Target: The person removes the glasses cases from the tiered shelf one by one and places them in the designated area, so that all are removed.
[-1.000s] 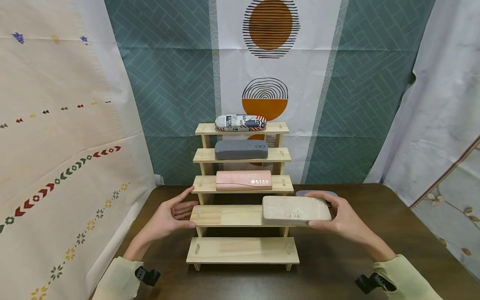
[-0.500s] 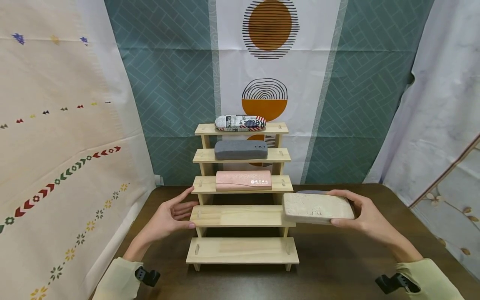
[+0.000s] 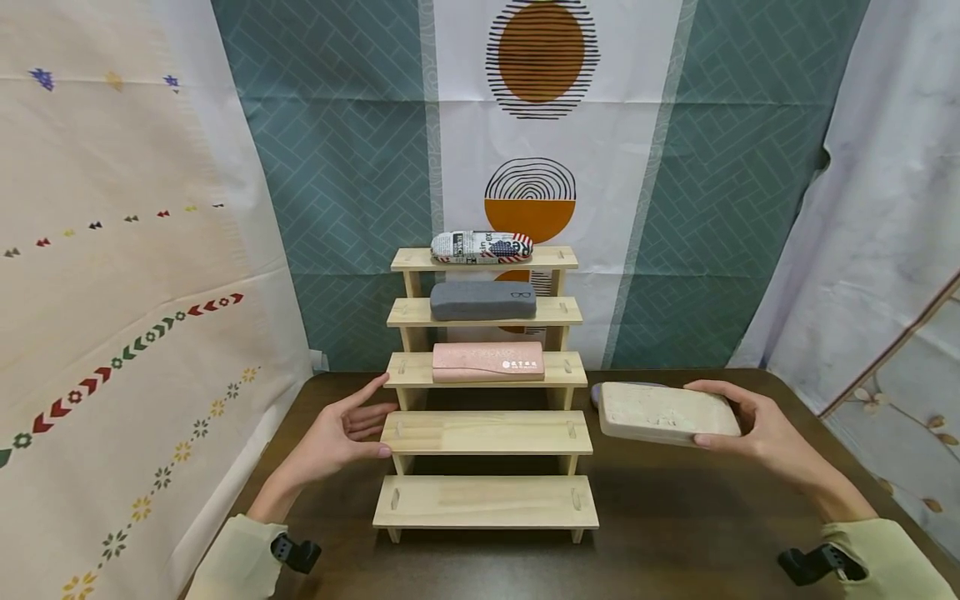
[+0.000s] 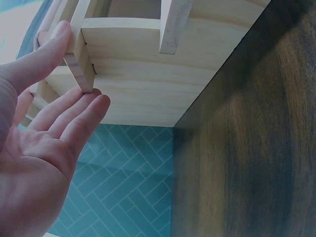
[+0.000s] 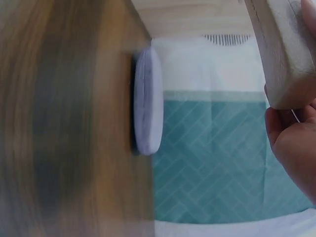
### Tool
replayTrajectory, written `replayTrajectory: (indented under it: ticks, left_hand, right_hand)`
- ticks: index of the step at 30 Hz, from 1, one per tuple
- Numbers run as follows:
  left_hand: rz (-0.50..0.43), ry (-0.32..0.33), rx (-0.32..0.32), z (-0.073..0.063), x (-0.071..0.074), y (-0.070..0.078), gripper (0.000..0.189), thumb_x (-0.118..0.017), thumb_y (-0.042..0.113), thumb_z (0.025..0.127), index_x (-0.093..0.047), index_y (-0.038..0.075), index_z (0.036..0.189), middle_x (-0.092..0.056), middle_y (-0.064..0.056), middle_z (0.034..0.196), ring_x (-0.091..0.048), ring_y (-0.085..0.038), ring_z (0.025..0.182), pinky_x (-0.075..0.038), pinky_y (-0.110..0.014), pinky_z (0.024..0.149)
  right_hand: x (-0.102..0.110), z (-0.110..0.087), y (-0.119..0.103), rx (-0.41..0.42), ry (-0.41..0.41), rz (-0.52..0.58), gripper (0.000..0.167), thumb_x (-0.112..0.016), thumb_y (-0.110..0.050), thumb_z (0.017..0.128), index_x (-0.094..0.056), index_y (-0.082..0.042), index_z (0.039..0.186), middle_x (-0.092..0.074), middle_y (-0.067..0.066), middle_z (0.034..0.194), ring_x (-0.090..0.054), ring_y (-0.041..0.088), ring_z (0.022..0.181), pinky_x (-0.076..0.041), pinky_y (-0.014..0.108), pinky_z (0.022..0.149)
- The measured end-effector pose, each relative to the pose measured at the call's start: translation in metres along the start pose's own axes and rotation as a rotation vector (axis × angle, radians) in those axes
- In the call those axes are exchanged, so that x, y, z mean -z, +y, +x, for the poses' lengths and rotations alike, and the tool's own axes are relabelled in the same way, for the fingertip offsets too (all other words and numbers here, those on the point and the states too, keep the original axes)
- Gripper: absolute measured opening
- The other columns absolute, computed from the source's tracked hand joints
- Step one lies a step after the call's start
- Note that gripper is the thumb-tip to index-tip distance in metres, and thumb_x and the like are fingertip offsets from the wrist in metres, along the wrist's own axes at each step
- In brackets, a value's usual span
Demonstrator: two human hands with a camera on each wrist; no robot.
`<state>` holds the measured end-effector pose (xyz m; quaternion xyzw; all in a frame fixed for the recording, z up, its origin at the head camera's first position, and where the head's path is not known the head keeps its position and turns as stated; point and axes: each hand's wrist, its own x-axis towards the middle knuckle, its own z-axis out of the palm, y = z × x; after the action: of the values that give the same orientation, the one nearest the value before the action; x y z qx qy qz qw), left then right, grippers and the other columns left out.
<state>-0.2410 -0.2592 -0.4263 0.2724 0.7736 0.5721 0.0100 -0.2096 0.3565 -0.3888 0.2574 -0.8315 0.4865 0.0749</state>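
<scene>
My right hand [image 3: 750,425] grips the right end of a beige, textured glasses case [image 3: 667,412], thumb in front and fingers behind. It is held in the air right of a five-tier wooden display stand [image 3: 487,432], slightly tilted and apart from it. The left hand [image 3: 345,425] stays at the stand's left side. In the left wrist view, its thumb [image 4: 54,42] and fingers [image 4: 81,116] hold the end of one shelf board [image 4: 79,61] between them. On the upper tiers sit a newsprint-patterned case [image 3: 482,247], a grey glasses case [image 3: 483,301] and a pink case [image 3: 487,363].
A lilac case [image 5: 148,101] lies on the dark wooden table [image 3: 675,517], mostly behind the beige one in the head view. Hanging cloths enclose the table: a cream one [image 3: 135,275] at left, a teal and white one [image 3: 345,167] behind, and a pale one at right.
The right hand has carried the beige glasses case rightward, from over the fourth tier's right end to beside the stand. The left hand has not moved.
</scene>
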Motion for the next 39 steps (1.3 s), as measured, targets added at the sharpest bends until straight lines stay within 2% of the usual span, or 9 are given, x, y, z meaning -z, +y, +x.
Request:
replayTrajectory:
  ticks: [6,14,22,31,39]
  left_hand:
    - [-0.001,0.002,0.005,0.0,0.0,0.0,0.109,-0.091,-0.003,0.079,-0.031,0.016,0.168,-0.05,-0.028,0.152,-0.053,-0.043,0.137,-0.048,-0.056,0.104]
    - [-0.01,0.0,0.001,0.001,0.0,0.001,0.108,-0.09,-0.004,0.079,-0.032,0.016,0.168,-0.052,-0.028,0.151,-0.053,-0.045,0.136,-0.048,-0.058,0.104]
    - [-0.009,-0.002,0.005,0.0,0.0,0.0,0.108,-0.091,-0.003,0.079,-0.031,0.016,0.168,-0.052,-0.029,0.151,-0.053,-0.044,0.137,-0.049,-0.056,0.104]
    - [-0.009,0.002,0.004,0.0,0.0,0.001,0.108,-0.09,-0.004,0.079,-0.032,0.016,0.168,-0.051,-0.029,0.15,-0.053,-0.045,0.136,-0.047,-0.06,0.104]
    - [-0.014,-0.001,0.0,-0.001,0.0,0.001,0.108,-0.09,-0.003,0.08,-0.031,0.016,0.168,-0.05,-0.031,0.15,-0.051,-0.048,0.137,-0.049,-0.054,0.104]
  right_hand:
    - [0.011,-0.004,0.016,-0.042,-0.02,0.012,0.062,-0.078,0.006,0.09,-0.055,-0.002,0.147,-0.067,0.006,0.125,-0.068,0.018,0.098,-0.059,0.03,0.076]
    - [0.016,-0.008,0.037,-0.107,-0.027,0.009,0.06,-0.077,0.002,0.092,-0.055,-0.002,0.147,-0.067,0.002,0.126,-0.066,0.016,0.099,-0.059,0.03,0.076]
    - [0.012,-0.01,0.058,-0.135,-0.039,0.016,0.059,-0.078,0.0,0.092,-0.056,-0.003,0.146,-0.067,0.009,0.123,-0.065,0.016,0.099,-0.058,0.03,0.076]
    - [0.005,-0.006,0.074,-0.18,-0.047,0.007,0.059,-0.081,-0.005,0.091,-0.057,-0.002,0.144,-0.064,0.014,0.123,-0.061,0.016,0.1,-0.055,0.029,0.077]
    - [0.001,-0.003,0.085,-0.226,-0.047,-0.004,0.063,-0.083,-0.007,0.089,-0.055,0.003,0.145,-0.062,0.015,0.125,-0.06,0.014,0.102,-0.053,0.027,0.079]
